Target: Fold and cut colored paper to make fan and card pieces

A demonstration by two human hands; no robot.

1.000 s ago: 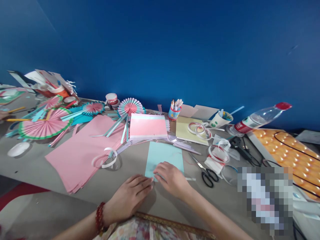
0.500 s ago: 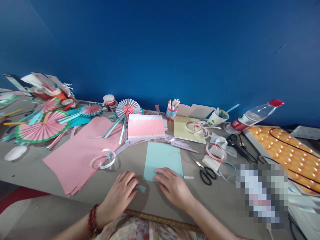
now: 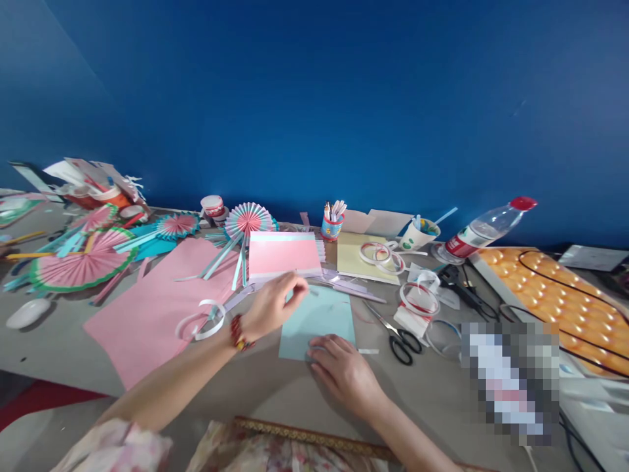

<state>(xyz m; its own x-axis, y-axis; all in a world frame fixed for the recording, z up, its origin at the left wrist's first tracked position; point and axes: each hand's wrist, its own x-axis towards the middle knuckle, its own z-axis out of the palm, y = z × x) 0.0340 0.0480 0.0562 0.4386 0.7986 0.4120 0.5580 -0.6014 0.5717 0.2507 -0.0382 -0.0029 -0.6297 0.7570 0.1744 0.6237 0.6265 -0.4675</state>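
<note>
Left hand (image 3: 272,307) raised over far left corner of light-blue sheet (image 3: 324,318), fingers curled toward thumb; cannot tell if pinching anything. Right hand (image 3: 346,375) palm down at near edge of light-blue sheet, fingers slightly bent and close together, fingertips on paper. Light-blue sheet flat on grey tabletop (image 3: 289,396). Right of sheet: white strip (image 3: 368,351) just beside, then scissors (image 3: 397,332), tips toward sheet. Left of sheet: large pink papers (image 3: 147,314). Behind sheet: pink panel (image 3: 285,254) with pale bands.

Deep blue wall (image 3: 314,98), paler at the far edges, behind a grey table (image 3: 268,387)
</note>
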